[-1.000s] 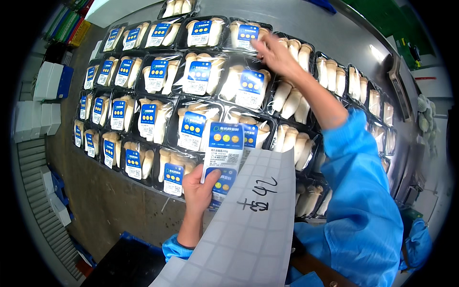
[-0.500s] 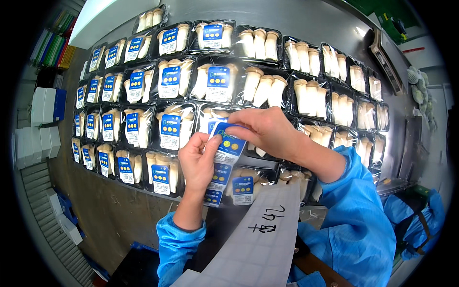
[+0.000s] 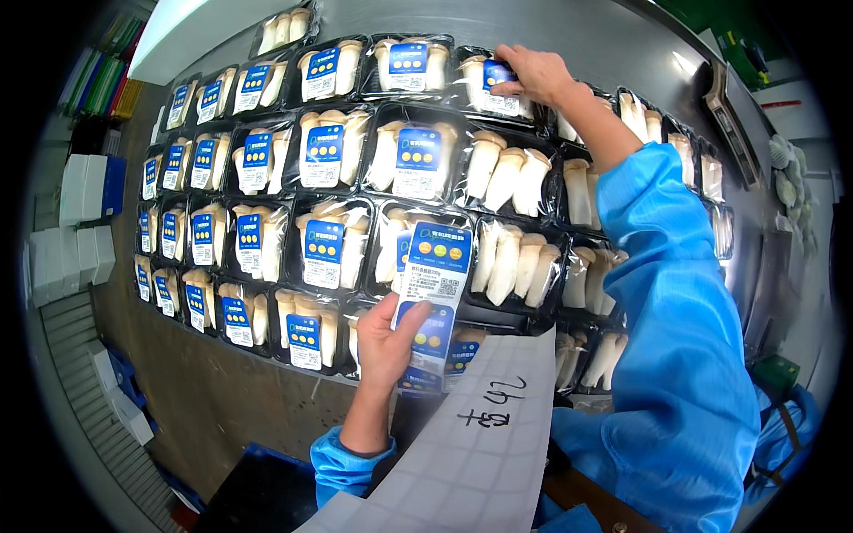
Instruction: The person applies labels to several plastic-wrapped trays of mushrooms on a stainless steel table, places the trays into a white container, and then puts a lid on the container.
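My left hand point(image 3: 382, 351) pinches a strip of blue-and-white labels point(image 3: 435, 266) between thumb and fingers, over the near-middle packs. The strip hangs down past the hand, its upper label facing up. My right hand point(image 3: 540, 78) reaches to the far row, its fingers and thumb closed at the upper right of a single blue-and-white label point(image 3: 499, 105). That label lies against the film of a mushroom pack point(image 3: 471, 69), a black tray of pale, thick-stemmed mushrooms. Whether it is fully stuck down I cannot tell.
Rows of wrapped mushroom packs cover the metal table; those on the left carry labels point(image 3: 322, 155), several to the right point(image 3: 506, 178) have none. A white paper sheet with handwriting point(image 3: 471, 435) spans the front. A white box point(image 3: 191, 35) stands at the far left.
My right hand has left the label strip and moved far and right onto a far-row pack with a label. My left hand still holds the strip, slightly nearer me.
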A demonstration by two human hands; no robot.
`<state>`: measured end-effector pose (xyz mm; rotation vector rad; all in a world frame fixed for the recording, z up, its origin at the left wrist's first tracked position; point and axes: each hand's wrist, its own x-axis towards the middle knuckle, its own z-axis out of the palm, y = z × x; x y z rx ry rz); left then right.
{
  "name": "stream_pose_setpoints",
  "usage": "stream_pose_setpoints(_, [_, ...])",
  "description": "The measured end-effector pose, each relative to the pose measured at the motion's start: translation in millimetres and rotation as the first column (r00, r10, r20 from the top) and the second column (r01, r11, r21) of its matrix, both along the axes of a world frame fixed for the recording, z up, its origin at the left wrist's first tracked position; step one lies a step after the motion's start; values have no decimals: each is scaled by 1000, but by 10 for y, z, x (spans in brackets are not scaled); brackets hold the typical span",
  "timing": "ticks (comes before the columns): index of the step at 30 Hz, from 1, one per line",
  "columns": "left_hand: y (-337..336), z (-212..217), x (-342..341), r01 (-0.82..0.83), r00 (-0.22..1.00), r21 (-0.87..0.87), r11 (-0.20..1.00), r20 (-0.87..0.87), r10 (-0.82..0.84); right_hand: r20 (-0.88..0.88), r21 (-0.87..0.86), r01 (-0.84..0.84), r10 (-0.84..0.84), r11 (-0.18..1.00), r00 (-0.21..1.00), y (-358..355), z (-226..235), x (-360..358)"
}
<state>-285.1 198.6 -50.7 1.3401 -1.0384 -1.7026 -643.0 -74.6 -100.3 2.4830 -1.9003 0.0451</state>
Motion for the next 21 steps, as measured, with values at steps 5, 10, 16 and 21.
stream_pose_setpoints(5, [57,-10,42,-4,1000,-7,1000,4,4,152,-144,180,-158,973,976,495,-1,242])
stream_pose_setpoints(10, [73,23,-21,94,996,-104,990,18,-93,653,223,102,-226,970,723,1535,429,754])
stream_pose_setpoints(16, [162,23,23,254,967,-155,955,60,-247,750,630,-481,-638,609,175,2298,861,1049])
stream_pose_setpoints(21, [134,113,-355,60,997,-249,967,-33,-70,909,318,-266,-212,910,358,2623,1014,1178])
